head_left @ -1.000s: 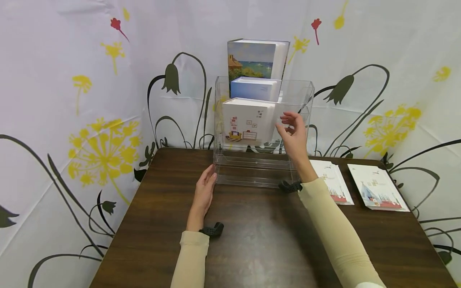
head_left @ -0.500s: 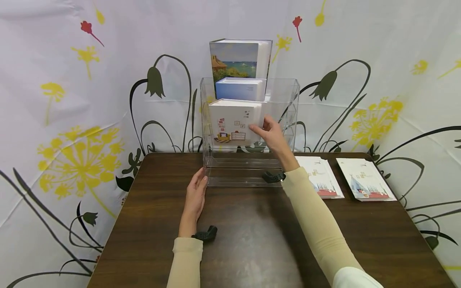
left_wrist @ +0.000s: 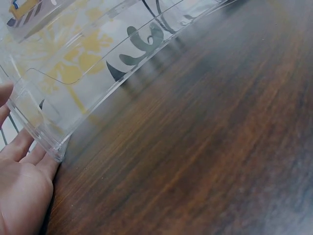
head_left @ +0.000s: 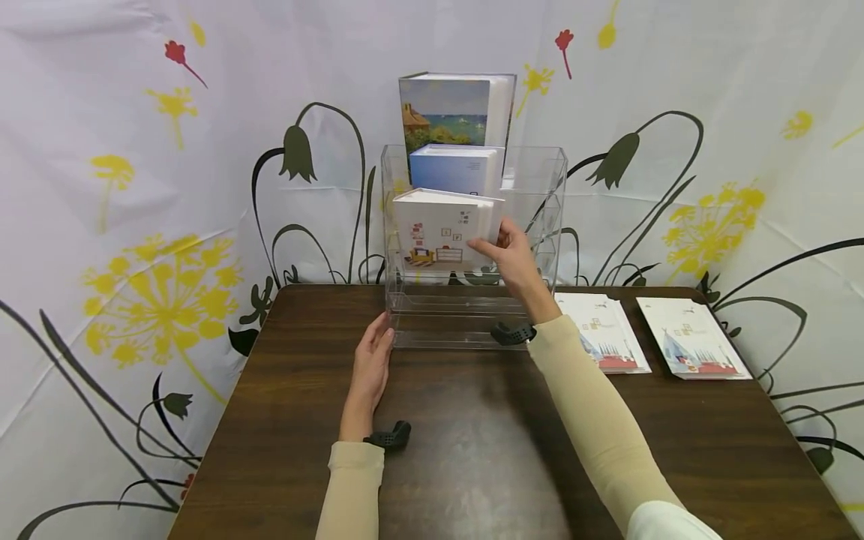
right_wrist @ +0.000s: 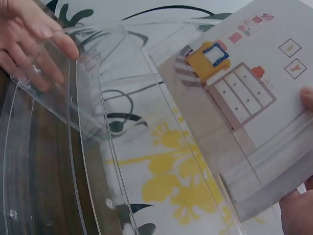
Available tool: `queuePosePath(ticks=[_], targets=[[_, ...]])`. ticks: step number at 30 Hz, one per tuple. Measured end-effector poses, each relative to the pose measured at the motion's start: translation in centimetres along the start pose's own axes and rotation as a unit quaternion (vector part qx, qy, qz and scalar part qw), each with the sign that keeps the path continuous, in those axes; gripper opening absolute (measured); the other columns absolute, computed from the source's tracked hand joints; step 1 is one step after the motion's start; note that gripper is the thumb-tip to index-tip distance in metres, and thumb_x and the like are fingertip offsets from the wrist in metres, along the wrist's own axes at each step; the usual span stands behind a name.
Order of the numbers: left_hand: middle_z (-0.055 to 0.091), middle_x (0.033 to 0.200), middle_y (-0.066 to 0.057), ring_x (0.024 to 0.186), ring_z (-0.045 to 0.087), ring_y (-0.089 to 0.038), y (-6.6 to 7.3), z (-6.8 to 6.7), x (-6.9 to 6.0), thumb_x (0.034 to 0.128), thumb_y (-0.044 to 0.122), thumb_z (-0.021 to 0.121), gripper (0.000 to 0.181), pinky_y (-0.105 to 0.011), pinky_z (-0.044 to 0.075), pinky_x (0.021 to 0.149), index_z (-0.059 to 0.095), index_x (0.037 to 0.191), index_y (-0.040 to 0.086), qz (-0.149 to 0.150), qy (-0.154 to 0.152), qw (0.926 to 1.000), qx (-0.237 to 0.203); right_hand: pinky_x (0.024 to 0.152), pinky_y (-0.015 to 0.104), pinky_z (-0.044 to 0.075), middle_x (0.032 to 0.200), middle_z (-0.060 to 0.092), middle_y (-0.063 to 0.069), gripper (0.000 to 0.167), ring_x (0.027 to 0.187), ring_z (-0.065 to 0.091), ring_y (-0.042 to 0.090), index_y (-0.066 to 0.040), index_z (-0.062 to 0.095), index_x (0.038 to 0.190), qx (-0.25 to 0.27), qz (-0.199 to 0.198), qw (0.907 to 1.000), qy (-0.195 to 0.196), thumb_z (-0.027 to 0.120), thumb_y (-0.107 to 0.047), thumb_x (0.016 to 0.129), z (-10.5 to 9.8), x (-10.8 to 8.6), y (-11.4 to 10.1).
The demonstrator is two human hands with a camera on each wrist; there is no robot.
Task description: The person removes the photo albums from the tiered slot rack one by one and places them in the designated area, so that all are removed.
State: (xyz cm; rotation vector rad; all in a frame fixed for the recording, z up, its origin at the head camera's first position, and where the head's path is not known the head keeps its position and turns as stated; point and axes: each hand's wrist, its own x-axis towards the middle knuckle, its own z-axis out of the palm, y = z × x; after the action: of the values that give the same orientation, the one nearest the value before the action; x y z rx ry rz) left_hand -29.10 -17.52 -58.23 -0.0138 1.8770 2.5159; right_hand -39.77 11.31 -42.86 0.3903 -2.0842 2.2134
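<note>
A clear acrylic tiered rack (head_left: 536, 176) stands at the back of the table. In its front tier is a thick white book (head_left: 432, 232) with a small furniture picture on the cover. My right hand (head_left: 516, 259) pinches this book's right edge, thumb on the front and fingers behind. The book tilts slightly. At the rack's lower left corner, my left hand (head_left: 370, 360) touches the side wall with extended fingers; the left wrist view shows the fingers (left_wrist: 22, 147) along the clear side. A blue book (head_left: 452, 169) and a taller book with a seaside painting (head_left: 448, 112) stand behind.
Two stacks of white booklets lie on the table right of the rack, a nearer stack (head_left: 601, 330) and a farther-right stack (head_left: 691, 337). A flower-printed curtain (head_left: 202, 187) hangs close behind the brown table (head_left: 459, 450).
My right hand has moved left to the white book and taken hold of its right edge. The book has since tilted slightly. My left hand stays at the rack's corner.
</note>
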Motion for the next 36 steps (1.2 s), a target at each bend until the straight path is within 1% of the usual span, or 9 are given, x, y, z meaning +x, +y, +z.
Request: queuePosePath(ticks=[6, 11, 15, 17, 21, 24, 30, 32, 36], targets=[[0.029, 0.177, -0.011, 0.166, 0.023, -0.025, -0.1, 0.2, 0.2, 0.1150, 0.019, 0.054, 0.057, -0.047, 0.020, 0.136, 0.036, 0.168, 0.008, 0.004, -0.004, 1.0000, 0.008, 0.111, 0.047, 0.055, 0.139, 0.072, 0.015, 0.049, 0.128, 0.069, 0.028, -0.008, 0.062, 0.141, 0.006, 0.009, 0.9999, 0.007, 0.081, -0.006, 0.096, 0.0, 0.1, -0.5], [0.030, 0.177, -0.012, 0.167, 0.022, -0.026, -0.5, 0.9, 0.1, 0.1150, 0.018, 0.054, 0.055, -0.048, 0.020, 0.136, 0.037, 0.167, 0.008, 0.000, -0.004, 1.0000, 0.005, 0.107, 0.042, 0.057, 0.137, 0.074, 0.013, 0.048, 0.125, 0.071, 0.025, -0.009, 0.063, 0.140, 0.007, 0.006, 0.9999, 0.013, 0.082, -0.008, 0.096, -0.6, 0.1, -0.9], [0.030, 0.177, -0.011, 0.166, 0.023, -0.027, -0.8, 1.3, 0.1, 0.1151, 0.017, 0.053, 0.054, -0.048, 0.020, 0.136, 0.038, 0.166, 0.009, -0.006, -0.008, 0.9999, 0.003, 0.100, 0.035, 0.060, 0.130, 0.078, 0.008, 0.044, 0.118, 0.073, 0.020, -0.008, 0.067, 0.136, 0.021, -0.009, 0.9994, 0.027, 0.082, -0.004, 0.094, -1.1, -0.2, -1.3], [0.030, 0.177, -0.011, 0.166, 0.024, -0.028, -0.9, 1.5, 0.2, 0.1153, 0.016, 0.053, 0.054, -0.048, 0.020, 0.136, 0.038, 0.166, 0.008, -0.004, -0.011, 0.9999, 0.003, 0.098, 0.032, 0.060, 0.127, 0.079, 0.006, 0.042, 0.116, 0.074, 0.019, -0.007, 0.068, 0.133, 0.030, -0.019, 0.9989, 0.032, 0.082, -0.002, 0.094, -1.3, -0.4, -1.7], [0.032, 0.176, -0.012, 0.165, 0.026, -0.027, -0.8, 1.6, 0.3, 0.1152, 0.015, 0.052, 0.053, -0.048, 0.021, 0.136, 0.039, 0.166, 0.007, 0.003, -0.009, 0.9999, -0.004, 0.098, 0.030, 0.059, 0.124, 0.080, 0.002, 0.042, 0.115, 0.074, 0.016, -0.007, 0.069, 0.133, 0.032, -0.040, 0.9982, 0.033, 0.082, 0.000, 0.094, -1.8, -0.7, -2.7], [0.033, 0.175, -0.013, 0.165, 0.027, -0.026, -0.7, 1.4, 0.3, 0.1150, 0.014, 0.053, 0.053, -0.047, 0.021, 0.136, 0.039, 0.165, 0.006, 0.005, -0.005, 0.9999, -0.009, 0.098, 0.030, 0.059, 0.122, 0.081, 0.000, 0.042, 0.116, 0.074, 0.016, -0.008, 0.069, 0.133, 0.026, -0.049, 0.9978, 0.036, 0.082, -0.002, 0.094, -2.2, -1.1, -3.2], [0.031, 0.176, -0.013, 0.165, 0.026, -0.026, -0.4, 0.6, 0.1, 0.1154, 0.016, 0.052, 0.054, -0.046, 0.021, 0.136, 0.037, 0.166, 0.007, 0.003, -0.003, 1.0000, -0.004, 0.099, 0.032, 0.060, 0.122, 0.081, 0.000, 0.039, 0.116, 0.075, 0.017, -0.009, 0.069, 0.133, 0.028, -0.078, 0.9956, 0.043, 0.080, -0.003, 0.096, -2.9, -2.7, -3.7], [0.029, 0.176, -0.013, 0.165, 0.024, -0.027, -0.3, 0.4, 0.1, 0.1156, 0.017, 0.052, 0.055, -0.047, 0.020, 0.136, 0.036, 0.167, 0.007, 0.004, -0.005, 1.0000, 0.001, 0.098, 0.032, 0.060, 0.123, 0.080, -0.001, 0.040, 0.116, 0.076, 0.017, -0.010, 0.069, 0.134, 0.018, -0.090, 0.9945, 0.051, 0.080, -0.003, 0.097, -3.3, -3.5, -3.9], [0.030, 0.176, -0.014, 0.165, 0.025, -0.027, -0.1, 0.1, 0.0, 0.1154, 0.017, 0.052, 0.054, -0.047, 0.021, 0.136, 0.037, 0.167, 0.008, 0.005, 0.003, 1.0000, 0.001, 0.097, 0.031, 0.060, 0.124, 0.080, -0.002, 0.041, 0.116, 0.075, 0.016, -0.010, 0.069, 0.135, 0.004, -0.093, 0.9937, 0.063, 0.080, -0.004, 0.097, -4.4, -5.2, -4.3]])
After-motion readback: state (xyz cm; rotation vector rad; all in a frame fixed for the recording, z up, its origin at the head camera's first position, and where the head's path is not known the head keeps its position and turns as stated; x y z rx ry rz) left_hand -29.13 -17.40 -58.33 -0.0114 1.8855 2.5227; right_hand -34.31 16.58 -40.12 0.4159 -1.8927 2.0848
